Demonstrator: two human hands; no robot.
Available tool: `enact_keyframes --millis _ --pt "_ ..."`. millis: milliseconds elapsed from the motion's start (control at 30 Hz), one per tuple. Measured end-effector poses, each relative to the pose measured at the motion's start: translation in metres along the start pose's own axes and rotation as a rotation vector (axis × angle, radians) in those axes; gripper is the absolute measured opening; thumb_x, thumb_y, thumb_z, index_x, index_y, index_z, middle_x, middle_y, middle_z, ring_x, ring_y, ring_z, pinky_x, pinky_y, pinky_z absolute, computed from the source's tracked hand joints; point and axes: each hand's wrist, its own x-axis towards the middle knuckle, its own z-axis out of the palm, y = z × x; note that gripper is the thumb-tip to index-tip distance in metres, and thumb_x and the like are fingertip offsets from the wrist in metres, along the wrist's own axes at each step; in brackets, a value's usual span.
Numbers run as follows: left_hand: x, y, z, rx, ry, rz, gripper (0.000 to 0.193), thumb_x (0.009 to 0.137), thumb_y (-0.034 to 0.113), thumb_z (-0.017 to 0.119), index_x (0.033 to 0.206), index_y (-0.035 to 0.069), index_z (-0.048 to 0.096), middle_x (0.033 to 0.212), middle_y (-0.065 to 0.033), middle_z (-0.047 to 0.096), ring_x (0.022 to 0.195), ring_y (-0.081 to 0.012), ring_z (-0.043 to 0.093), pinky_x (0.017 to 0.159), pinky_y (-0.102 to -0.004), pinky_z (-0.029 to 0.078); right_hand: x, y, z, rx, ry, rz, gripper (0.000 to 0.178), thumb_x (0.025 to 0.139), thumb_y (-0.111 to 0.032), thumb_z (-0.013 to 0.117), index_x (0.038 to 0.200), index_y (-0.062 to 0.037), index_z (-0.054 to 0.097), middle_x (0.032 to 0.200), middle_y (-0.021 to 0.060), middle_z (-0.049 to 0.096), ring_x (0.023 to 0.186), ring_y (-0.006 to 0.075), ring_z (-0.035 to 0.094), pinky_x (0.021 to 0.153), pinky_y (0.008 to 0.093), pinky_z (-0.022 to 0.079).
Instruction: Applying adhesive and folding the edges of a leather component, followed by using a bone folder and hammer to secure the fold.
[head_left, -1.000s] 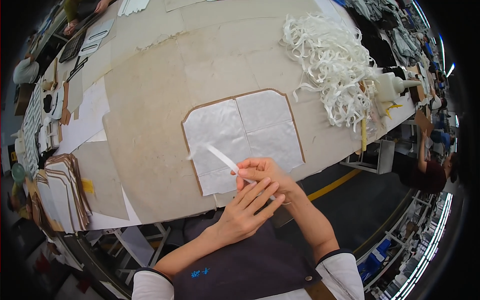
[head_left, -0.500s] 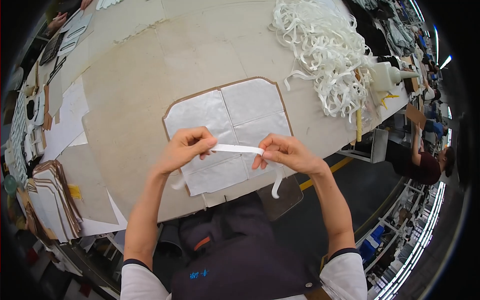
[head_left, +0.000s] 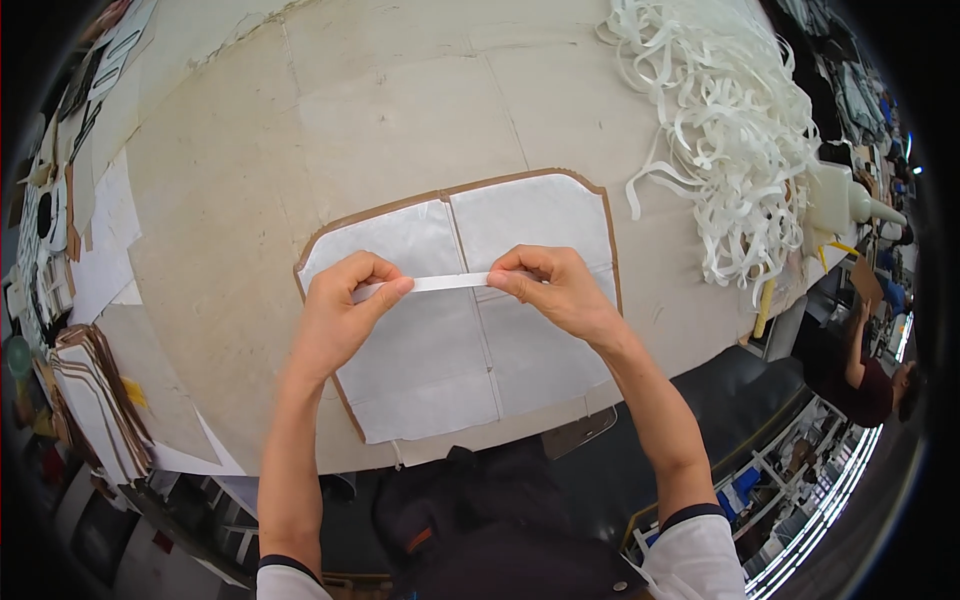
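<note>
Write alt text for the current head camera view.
A person's left hand and right hand hold a white strip straight between them over a white, brown-edged panel on a beige table. To the right lie a heap of white strips and a nozzled bottle; at the left, a stack of brown-edged pieces.

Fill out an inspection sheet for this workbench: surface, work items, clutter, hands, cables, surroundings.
Surface: beige-covered table, stained, with creases.
Work items: white tape strip held straight above a silvery-white panel with brown edging on its top and sides.
Clutter: tangled pile of white strips and a nozzle bottle at right; stack of brown-edged pieces at left.
Left hand: pinching the strip between thumb and fingers.
Right hand: pinching it farther right.
Cables: nothing seen.
Surroundings: another person in a dark red top at far right; shelving at lower right.
</note>
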Motion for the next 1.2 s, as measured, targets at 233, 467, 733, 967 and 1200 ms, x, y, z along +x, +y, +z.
enact_keyframes --millis 233,467,733,967,1200 --pt "0.031 -0.023 0.021 0.126 0.299 0.058 0.02 0.092 0.016 0.074 0.087 0.0 0.066 0.078 -0.0034 0.064 0.074 -0.012 0.057 0.069 -0.0265 0.044 0.055 0.011 0.005 -0.361 0.29 -0.22 0.022 0.098 -0.019 0.07 0.094 0.0021 0.069 0.073 0.0061 0.061 0.064 0.013 0.05 0.062 0.0279 0.044" --pt "0.056 -0.03 0.029 0.233 0.449 0.088 0.022 0.091 0.016 0.075 0.083 0.0 0.063 0.074 -0.0058 0.063 0.067 -0.0157 0.054 0.061 -0.0312 0.042 0.08 0.009 0.001 -0.412 0.398 -0.249 0.017 0.092 -0.014 0.073 0.087 0.0 0.064 0.071 0.0134 0.063 0.062 0.0263 0.059 0.06 0.0374 0.046" --pt "0.064 -0.039 0.03 0.303 0.473 0.047 0.023 0.09 0.018 0.077 0.083 0.0 0.064 0.076 -0.0072 0.065 0.067 -0.0162 0.056 0.062 -0.0311 0.044 0.093 0.02 0.004 -0.473 0.401 -0.239 0.019 0.093 -0.016 0.073 0.086 -0.0013 0.065 0.071 0.0117 0.062 0.061 0.0236 0.057 0.059 0.0362 0.045" --pt "0.067 -0.039 0.027 0.311 0.466 0.026 0.025 0.09 0.019 0.077 0.082 0.0 0.064 0.074 -0.0071 0.065 0.064 -0.0156 0.056 0.061 -0.0304 0.045 0.096 0.023 0.004 -0.506 0.424 -0.284 0.021 0.094 -0.019 0.073 0.085 -0.0014 0.064 0.071 0.0107 0.063 0.06 0.0216 0.055 0.059 0.0351 0.044" --pt "0.069 -0.038 0.025 0.302 0.453 0.015 0.027 0.09 0.021 0.077 0.08 0.0 0.064 0.071 -0.0075 0.063 0.062 -0.0147 0.055 0.059 -0.0304 0.044 0.097 0.017 0.002 -0.548 0.402 -0.251 0.02 0.093 -0.018 0.074 0.085 -0.0014 0.064 0.066 0.0114 0.06 0.058 0.0228 0.055 0.058 0.0361 0.043"
